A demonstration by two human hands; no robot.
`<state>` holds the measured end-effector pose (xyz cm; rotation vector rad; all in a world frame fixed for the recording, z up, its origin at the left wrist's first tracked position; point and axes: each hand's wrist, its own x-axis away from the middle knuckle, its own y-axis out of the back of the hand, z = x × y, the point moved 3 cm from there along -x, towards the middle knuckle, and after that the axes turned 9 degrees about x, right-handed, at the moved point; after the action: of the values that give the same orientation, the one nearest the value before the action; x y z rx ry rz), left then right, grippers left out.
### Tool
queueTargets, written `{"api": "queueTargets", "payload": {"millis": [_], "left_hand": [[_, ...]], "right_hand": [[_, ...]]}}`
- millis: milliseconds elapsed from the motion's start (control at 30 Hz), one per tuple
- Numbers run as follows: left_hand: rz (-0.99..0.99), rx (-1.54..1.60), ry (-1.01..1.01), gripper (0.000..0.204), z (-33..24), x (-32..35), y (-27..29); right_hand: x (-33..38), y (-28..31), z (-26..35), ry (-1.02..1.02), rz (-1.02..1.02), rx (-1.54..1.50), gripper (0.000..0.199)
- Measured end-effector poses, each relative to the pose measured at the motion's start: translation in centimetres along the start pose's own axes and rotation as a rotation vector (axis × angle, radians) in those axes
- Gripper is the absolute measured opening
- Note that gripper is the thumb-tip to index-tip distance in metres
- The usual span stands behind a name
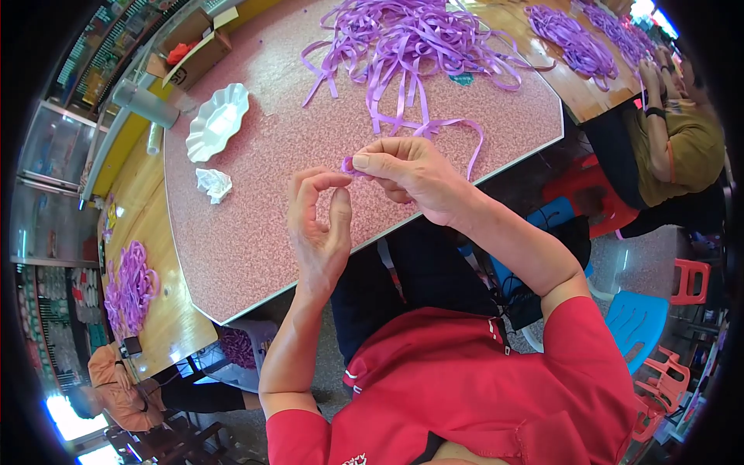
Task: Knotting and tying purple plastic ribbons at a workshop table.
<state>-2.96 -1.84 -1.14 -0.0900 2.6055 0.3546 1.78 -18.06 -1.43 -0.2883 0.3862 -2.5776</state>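
Over the pink speckled table [263, 132], my right hand [415, 172] pinches a small rolled or folded piece of purple ribbon [347, 165] between thumb and forefinger. Just left of it, my left hand [319, 225] is curved with thumb and forefinger apart, and its fingertips come close to the ribbon piece. Whether they touch it I cannot tell. Beyond my hands lies a big tangled heap of purple ribbon [418, 39], with one loose strand trailing toward the near right edge of the table.
A white scalloped dish [218, 122] and a crumpled white tissue [213, 186] lie at the left. Behind them stand a grey cylinder [145, 103] and a cardboard box [198, 46]. Wooden tables on both sides carry more ribbon. One person sits at right, another at lower left. Plastic chairs stand at right.
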Motion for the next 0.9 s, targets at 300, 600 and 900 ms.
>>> {"api": "queueTargets", "payload": {"millis": [300,600,900], "left_hand": [[-0.092,0.227,0.180,0.019,0.7,0.5,-0.6],[-0.028,0.423,0.346,0.015,1.0,0.4,-1.5],[0.014,1.098,0.642,0.005,2.5,-0.2,-0.7]], "right_hand": [[0.2,0.2,-0.1,0.346,-0.195,0.373,0.021],[0.4,0.6,-0.5,0.367,-0.277,0.459,0.016],[0.6,-0.1,-0.8,0.223,-0.010,0.085,0.014]]}}
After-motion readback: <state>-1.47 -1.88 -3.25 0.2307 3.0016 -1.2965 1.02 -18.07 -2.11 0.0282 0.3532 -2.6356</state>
